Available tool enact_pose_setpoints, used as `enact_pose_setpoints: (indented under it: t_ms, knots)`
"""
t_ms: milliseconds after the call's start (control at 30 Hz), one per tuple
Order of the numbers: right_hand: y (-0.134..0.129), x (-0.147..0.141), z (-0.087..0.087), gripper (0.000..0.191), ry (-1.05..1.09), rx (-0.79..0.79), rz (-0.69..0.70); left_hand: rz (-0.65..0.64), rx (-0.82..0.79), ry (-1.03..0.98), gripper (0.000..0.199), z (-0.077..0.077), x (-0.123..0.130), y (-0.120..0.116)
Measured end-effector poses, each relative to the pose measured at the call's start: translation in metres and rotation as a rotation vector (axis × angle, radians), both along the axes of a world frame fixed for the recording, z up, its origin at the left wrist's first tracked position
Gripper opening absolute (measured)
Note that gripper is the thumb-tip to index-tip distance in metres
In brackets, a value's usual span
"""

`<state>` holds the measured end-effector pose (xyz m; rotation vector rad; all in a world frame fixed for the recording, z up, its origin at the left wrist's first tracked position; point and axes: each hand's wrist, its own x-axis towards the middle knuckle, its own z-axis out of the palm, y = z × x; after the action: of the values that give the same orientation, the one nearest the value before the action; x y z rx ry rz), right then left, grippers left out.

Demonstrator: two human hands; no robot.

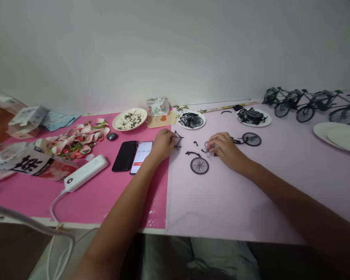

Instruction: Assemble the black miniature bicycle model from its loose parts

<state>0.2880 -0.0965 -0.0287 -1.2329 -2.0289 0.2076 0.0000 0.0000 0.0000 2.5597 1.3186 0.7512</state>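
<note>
My left hand is closed on a small black model bicycle frame, which sticks out past the fingertips. To the right, my right hand is over the pale sheet with its fingers bent together at a cluster of small thin parts. What it grips, if anything, is too small to name. Between the hands lie a spoked wheel, a curved black piece and a tiny black part. Another wheel rests beyond my right hand, with dark parts beside it.
Plates of black bicycle parts stand at the back. Model bicycles line the wall at right, near white plates. On the left are two phones, a power bank, a bowl, petals and a plastic bag.
</note>
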Motion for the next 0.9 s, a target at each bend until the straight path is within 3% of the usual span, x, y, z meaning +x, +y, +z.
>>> enact_pose_setpoints:
  t_ms: [200, 400, 667, 767, 900]
  knots:
    - [-0.001, 0.001, 0.004, 0.017, 0.132, 0.025, -0.102, -0.011, 0.041, 0.015, 0.03, -0.005, 0.007, -0.004]
    - [-0.003, 0.001, 0.003, 0.043, 0.287, 0.036, -0.203, -0.042, 0.049, 0.036, 0.028, -0.006, 0.01, -0.007]
    - [-0.002, 0.002, 0.002, 0.046, 0.465, 0.081, -0.322, -0.009, 0.015, 0.073, 0.036, 0.002, 0.0, -0.006]
    - [-0.002, 0.002, 0.002, 0.045, 0.445, 0.081, -0.324, 0.035, 0.028, 0.104, 0.044, 0.005, -0.001, -0.01]
    - [-0.005, 0.0, 0.004, 0.043, 0.409, 0.077, -0.308, 0.182, -0.05, 0.284, 0.038, 0.008, 0.011, -0.024]
